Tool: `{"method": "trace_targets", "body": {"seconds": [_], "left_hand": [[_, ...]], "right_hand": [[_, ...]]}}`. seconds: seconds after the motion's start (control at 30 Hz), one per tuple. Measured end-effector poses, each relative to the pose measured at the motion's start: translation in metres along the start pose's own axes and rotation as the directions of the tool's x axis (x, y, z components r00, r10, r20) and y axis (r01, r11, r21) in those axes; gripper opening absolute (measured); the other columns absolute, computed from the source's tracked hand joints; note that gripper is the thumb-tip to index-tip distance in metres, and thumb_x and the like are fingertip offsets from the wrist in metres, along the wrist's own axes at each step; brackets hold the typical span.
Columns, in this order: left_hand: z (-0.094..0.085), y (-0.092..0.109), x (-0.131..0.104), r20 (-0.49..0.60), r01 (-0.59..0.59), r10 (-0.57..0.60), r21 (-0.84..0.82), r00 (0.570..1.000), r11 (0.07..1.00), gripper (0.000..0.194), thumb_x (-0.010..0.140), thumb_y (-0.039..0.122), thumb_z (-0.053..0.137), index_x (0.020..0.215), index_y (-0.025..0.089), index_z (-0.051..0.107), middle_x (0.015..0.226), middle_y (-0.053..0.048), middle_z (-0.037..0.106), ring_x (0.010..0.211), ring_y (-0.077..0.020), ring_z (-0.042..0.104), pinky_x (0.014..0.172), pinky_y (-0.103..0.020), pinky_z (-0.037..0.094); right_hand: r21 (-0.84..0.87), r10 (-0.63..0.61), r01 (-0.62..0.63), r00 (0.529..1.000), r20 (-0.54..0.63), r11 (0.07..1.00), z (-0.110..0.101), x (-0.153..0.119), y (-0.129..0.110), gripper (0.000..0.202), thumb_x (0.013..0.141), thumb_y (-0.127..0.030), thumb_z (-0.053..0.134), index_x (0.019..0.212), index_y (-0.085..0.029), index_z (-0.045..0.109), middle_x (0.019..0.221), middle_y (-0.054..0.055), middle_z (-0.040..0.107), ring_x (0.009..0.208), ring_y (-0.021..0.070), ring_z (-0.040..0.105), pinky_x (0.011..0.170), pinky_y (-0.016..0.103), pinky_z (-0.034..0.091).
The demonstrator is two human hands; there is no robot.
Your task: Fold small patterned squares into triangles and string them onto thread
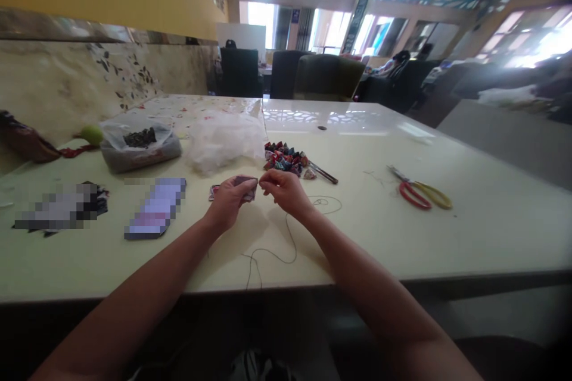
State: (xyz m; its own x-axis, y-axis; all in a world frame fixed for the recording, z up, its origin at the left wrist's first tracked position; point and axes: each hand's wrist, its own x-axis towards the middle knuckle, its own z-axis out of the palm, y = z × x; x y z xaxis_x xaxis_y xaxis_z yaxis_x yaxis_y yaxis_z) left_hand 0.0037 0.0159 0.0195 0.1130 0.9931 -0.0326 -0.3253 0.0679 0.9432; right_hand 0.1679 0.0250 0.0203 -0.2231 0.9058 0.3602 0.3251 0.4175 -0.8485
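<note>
Pale table (379,244) with scissors (406,180), thread (295,245)

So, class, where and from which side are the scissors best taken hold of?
Probably by the red and yellow handles, coming from the near right: the scissors lie on the table, blades pointing away and leftward, leaving the looped handles toward that side.

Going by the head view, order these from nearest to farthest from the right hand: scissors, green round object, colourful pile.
From the right hand:
1. Colourful pile, just beyond it.
2. Scissors, out to its right.
3. Green round object, far off to its left.
</note>
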Motion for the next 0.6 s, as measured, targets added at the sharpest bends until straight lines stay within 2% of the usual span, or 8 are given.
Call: {"method": "trace_targets", "body": {"seconds": [0.1,0.2,0.27,0.33,0.4,0.47,0.6], "left_hand": [[-0.001,-0.001,0.0,0.019,0.004,-0.004,0.031,1.0,1.0,0.03,0.061,0.035,0.084,0.077,0.014,0.069,0.063,0.001,0.06,0.057,-0.008,0.048,0.055,-0.022,0.036],[-0.002,-0.001,0.001,0.043,-0.006,0.002,0.074,0.999,0.997,0.03,0.063,0.037,0.083,0.077,0.013,0.07,0.062,0.0,0.059,0.055,-0.0072,0.045,0.054,-0.022,0.033],[-0.002,-0.003,0.001,0.057,-0.043,0.037,0.107,0.998,0.993,0.03,0.065,0.037,0.082,0.079,0.013,0.071,0.06,0.001,0.057,0.053,-0.0073,0.044,0.053,-0.023,0.032],[-0.003,-0.005,0.001,0.071,-0.1,0.089,0.175,0.993,0.98,0.03,0.067,0.039,0.081,0.08,0.014,0.071,0.058,0.001,0.057,0.052,-0.0084,0.044,0.051,-0.024,0.032],[-0.003,-0.009,0.001,0.085,-0.153,0.135,0.261,0.987,0.953,0.028,0.07,0.039,0.079,0.079,0.014,0.07,0.056,0.001,0.058,0.05,-0.0092,0.045,0.05,-0.024,0.032],[-0.003,-0.012,0.001,0.09,-0.176,0.155,0.311,0.984,0.934,0.026,0.071,0.038,0.078,0.076,0.015,0.067,0.054,0.001,0.059,0.048,-0.009,0.045,0.049,-0.024,0.03],[-0.004,-0.013,0.002,0.102,-0.15,0.126,0.293,0.987,0.944,0.023,0.07,0.035,0.077,0.074,0.018,0.062,0.051,0.002,0.058,0.045,-0.0095,0.046,0.046,-0.023,0.029]], "right_hand": [[0.054,0.0,0.001,1.0,-0.012,0.999,0.003,-0.002,0.002,0.008,0.084,-0.023,0.06,0.079,-0.017,0.062,0.062,-0.002,0.059,0.057,0.0107,0.055,0.058,0.022,0.043],[0.047,-0.014,0.015,1.0,-0.012,0.999,0.007,-0.005,0.002,0.008,0.087,-0.024,0.057,0.088,-0.018,0.063,0.063,-0.003,0.058,0.057,0.0115,0.056,0.057,0.023,0.044],[-0.044,-0.064,0.064,0.998,-0.018,0.997,0.007,-0.006,0.0,0.013,0.092,-0.026,0.056,0.098,-0.019,0.064,0.069,-0.002,0.061,0.062,0.0129,0.059,0.062,0.024,0.046],[-0.208,-0.137,0.128,0.99,-0.033,0.97,0.006,-0.008,-0.004,0.016,0.096,-0.029,0.055,0.103,-0.019,0.066,0.084,0.003,0.065,0.072,0.0145,0.062,0.07,0.026,0.047],[-0.355,-0.174,0.152,0.984,-0.032,0.923,0.005,-0.01,-0.007,0.016,0.097,-0.028,0.055,0.1,-0.02,0.068,0.097,0.006,0.066,0.082,0.0157,0.062,0.075,0.026,0.046],[-0.413,-0.174,0.149,0.985,-0.022,0.898,0.005,-0.011,-0.01,0.016,0.097,-0.025,0.054,0.093,-0.02,0.068,0.1,0.006,0.063,0.086,0.016,0.062,0.077,0.026,0.046],[-0.346,-0.236,0.207,0.971,-0.045,0.915,0.007,-0.013,-0.011,0.02,0.097,-0.023,0.052,0.078,-0.02,0.059,0.093,0.005,0.06,0.086,0.016,0.059,0.08,0.027,0.046]]}}
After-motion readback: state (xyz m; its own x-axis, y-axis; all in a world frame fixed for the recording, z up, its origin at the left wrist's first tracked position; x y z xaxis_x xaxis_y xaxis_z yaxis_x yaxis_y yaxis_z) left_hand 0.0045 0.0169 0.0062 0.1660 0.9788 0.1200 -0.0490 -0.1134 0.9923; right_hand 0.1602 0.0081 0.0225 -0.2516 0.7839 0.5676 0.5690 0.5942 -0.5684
